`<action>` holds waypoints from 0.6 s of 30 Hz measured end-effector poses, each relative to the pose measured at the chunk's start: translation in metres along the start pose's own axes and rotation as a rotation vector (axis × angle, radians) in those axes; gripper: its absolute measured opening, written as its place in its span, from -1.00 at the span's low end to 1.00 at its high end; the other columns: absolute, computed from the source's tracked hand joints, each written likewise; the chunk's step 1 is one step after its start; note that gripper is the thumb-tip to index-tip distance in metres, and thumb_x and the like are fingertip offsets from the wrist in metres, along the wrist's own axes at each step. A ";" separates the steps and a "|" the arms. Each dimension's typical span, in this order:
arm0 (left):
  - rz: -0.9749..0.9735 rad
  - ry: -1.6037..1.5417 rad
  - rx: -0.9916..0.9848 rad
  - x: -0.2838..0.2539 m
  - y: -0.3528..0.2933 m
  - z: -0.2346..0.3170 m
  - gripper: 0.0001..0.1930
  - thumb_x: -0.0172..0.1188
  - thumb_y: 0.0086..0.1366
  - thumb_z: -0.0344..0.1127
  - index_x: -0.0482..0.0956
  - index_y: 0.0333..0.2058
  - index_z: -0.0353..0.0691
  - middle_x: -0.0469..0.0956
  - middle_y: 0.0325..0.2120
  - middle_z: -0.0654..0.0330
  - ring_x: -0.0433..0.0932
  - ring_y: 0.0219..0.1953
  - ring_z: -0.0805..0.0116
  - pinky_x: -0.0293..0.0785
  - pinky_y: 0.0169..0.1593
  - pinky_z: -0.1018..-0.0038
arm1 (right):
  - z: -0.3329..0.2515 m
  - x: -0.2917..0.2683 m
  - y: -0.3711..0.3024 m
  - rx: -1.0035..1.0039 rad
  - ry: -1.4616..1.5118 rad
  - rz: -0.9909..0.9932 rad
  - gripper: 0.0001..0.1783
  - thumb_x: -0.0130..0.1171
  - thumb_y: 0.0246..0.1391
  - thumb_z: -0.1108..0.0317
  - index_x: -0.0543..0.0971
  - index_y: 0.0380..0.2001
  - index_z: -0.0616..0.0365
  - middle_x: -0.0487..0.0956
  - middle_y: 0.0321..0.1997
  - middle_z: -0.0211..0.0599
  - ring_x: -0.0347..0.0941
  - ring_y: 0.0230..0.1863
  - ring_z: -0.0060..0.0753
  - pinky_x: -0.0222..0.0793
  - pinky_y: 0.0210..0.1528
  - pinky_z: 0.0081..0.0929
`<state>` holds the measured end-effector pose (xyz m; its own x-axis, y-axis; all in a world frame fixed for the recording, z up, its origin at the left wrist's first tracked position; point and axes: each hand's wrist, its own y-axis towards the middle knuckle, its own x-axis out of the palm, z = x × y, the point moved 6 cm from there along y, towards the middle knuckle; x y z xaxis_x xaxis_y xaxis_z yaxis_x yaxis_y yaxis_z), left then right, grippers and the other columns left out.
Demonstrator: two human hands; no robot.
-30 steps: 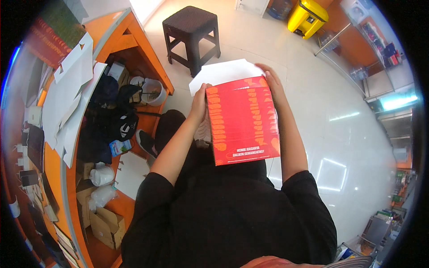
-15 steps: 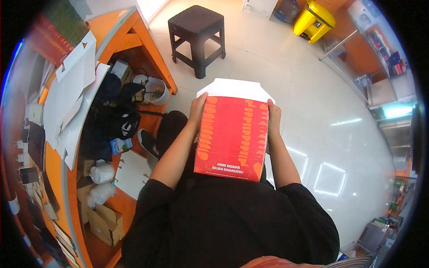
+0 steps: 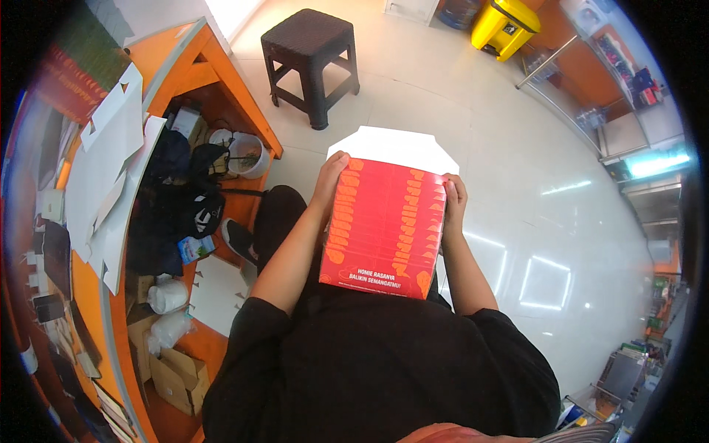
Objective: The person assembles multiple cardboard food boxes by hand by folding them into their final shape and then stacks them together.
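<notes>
A red cardboard box (image 3: 384,229) with orange shapes and white lettering rests near my lap, against my black shirt. Its white flap (image 3: 395,146) sticks out at the far end, with cut-off corners. My left hand (image 3: 331,179) grips the box's far left corner, thumb on the red face. At the far right corner, my right hand (image 3: 455,198) is closed on the edge, with its fingers bent. Whatever lies under the box, including part of both hands' fingers, is hidden.
An orange shelf unit (image 3: 212,66) on my left holds bags, a white bucket (image 3: 247,155) and an open brown carton (image 3: 179,378). White cut card sheets (image 3: 111,170) lie on its top. A dark stool (image 3: 309,44) and a yellow bin (image 3: 504,28) stand ahead on the tiled floor.
My view has turned slightly, so the stool and shelf sit further left. The box has tilted a little, and my right hand's fingers have shifted at its corner. Both hands still hold it.
</notes>
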<state>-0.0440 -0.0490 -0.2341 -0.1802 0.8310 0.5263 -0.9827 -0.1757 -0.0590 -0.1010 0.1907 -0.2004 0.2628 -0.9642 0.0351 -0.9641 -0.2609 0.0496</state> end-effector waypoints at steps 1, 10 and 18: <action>-0.003 -0.002 0.000 0.003 0.001 -0.001 -0.80 -0.13 0.33 -0.21 0.38 -0.38 -0.18 0.40 -0.45 0.34 0.37 -0.37 0.58 0.35 -0.24 0.59 | 0.004 -0.001 0.002 -0.001 -0.002 0.002 -0.54 -0.06 0.13 -0.07 0.43 -0.28 0.16 0.40 -0.32 -0.40 0.31 -0.27 -0.58 0.23 -0.14 -0.59; -0.130 -0.626 -0.175 -0.008 0.004 -0.047 -0.62 -0.27 0.38 -0.13 0.38 -0.07 -0.27 0.44 -0.15 0.21 0.42 -0.12 0.41 0.35 -0.01 0.46 | 0.046 0.007 0.007 0.348 0.295 -0.028 -0.53 -0.28 0.23 0.06 0.42 -0.11 0.21 0.50 -0.15 -0.22 0.45 -0.17 -0.46 0.41 -0.20 -0.48; 0.048 0.097 -0.139 -0.012 -0.017 -0.024 -0.53 -0.31 0.38 -0.01 0.40 -0.03 -0.23 0.46 -0.12 0.18 0.43 -0.06 0.41 0.42 -0.02 0.39 | 0.056 0.023 0.002 0.294 0.122 -0.172 -0.52 -0.25 0.21 0.08 0.43 -0.11 0.27 0.50 -0.15 -0.17 0.46 -0.16 -0.37 0.39 -0.13 -0.41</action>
<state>-0.0259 -0.0434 -0.2599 -0.2234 0.8718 0.4359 -0.9683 -0.1471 -0.2019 -0.0988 0.1655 -0.2552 0.4074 -0.8972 0.1704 -0.8709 -0.4378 -0.2232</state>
